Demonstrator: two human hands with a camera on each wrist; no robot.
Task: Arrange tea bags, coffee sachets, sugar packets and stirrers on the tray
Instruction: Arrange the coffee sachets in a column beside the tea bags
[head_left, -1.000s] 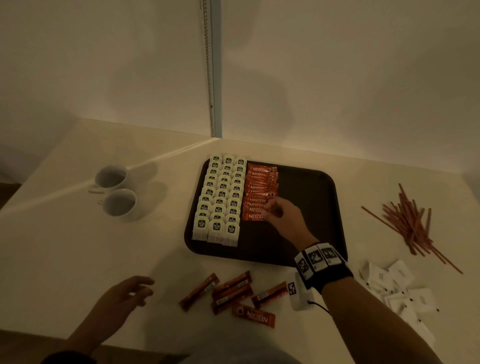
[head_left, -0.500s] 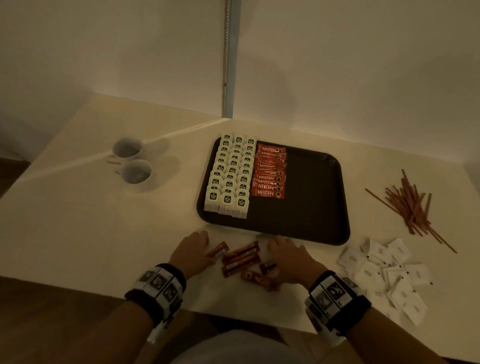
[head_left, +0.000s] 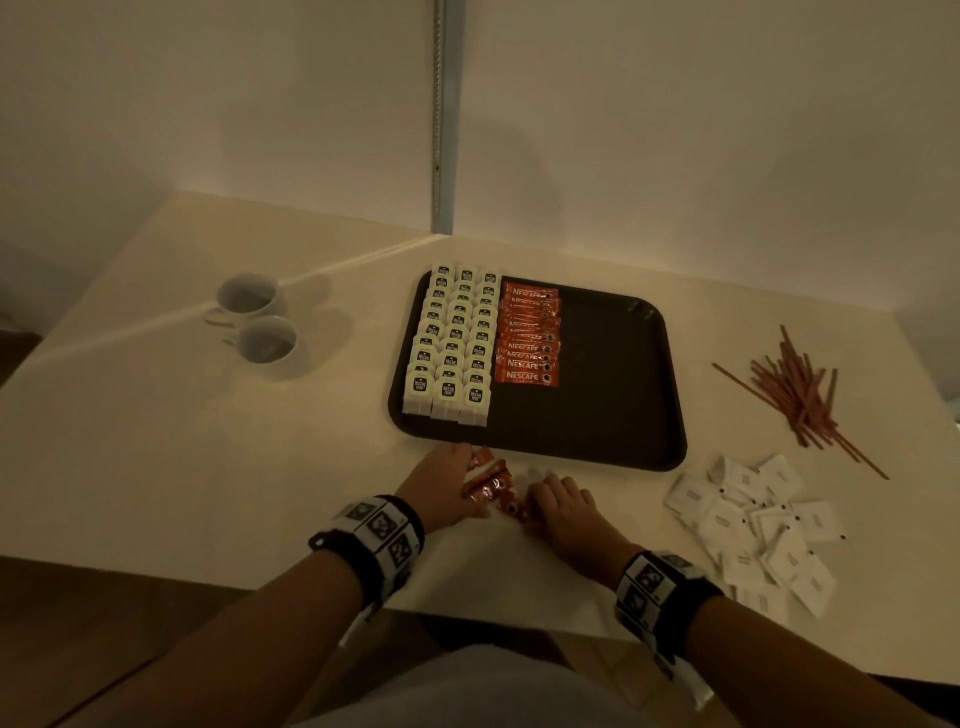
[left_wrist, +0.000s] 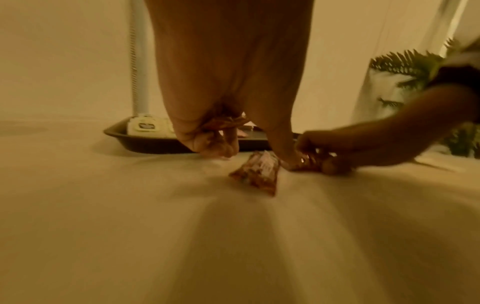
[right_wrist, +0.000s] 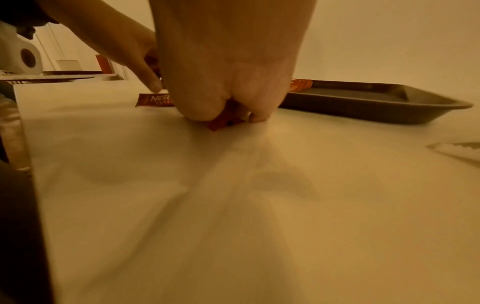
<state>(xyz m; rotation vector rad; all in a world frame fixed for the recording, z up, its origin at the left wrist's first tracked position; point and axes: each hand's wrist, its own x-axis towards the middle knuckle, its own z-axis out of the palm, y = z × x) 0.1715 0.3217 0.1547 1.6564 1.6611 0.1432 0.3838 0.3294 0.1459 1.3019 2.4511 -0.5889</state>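
A dark tray (head_left: 613, 410) holds three columns of white tea bags (head_left: 457, 343) and one column of red coffee sachets (head_left: 527, 338). Several loose coffee sachets (head_left: 488, 480) lie bunched on the table just in front of the tray. My left hand (head_left: 457, 475) curls its fingers round some of them from the left (left_wrist: 223, 144). My right hand (head_left: 545, 493) pinches one sachet (right_wrist: 223, 122) against the table from the right. Another sachet (left_wrist: 257, 173) lies flat between the hands. Red stirrers (head_left: 795, 395) and white sugar packets (head_left: 753, 530) lie on the table to the right.
Two white cups (head_left: 260, 317) stand on the table left of the tray. The tray's right half is bare. A wall with a metal strip (head_left: 441, 114) runs behind the table. The table's front edge is close under my wrists.
My right hand has left the sachet row on the tray and come down to the loose sachets. My left hand has moved in too, and the sachets are now bunched together.
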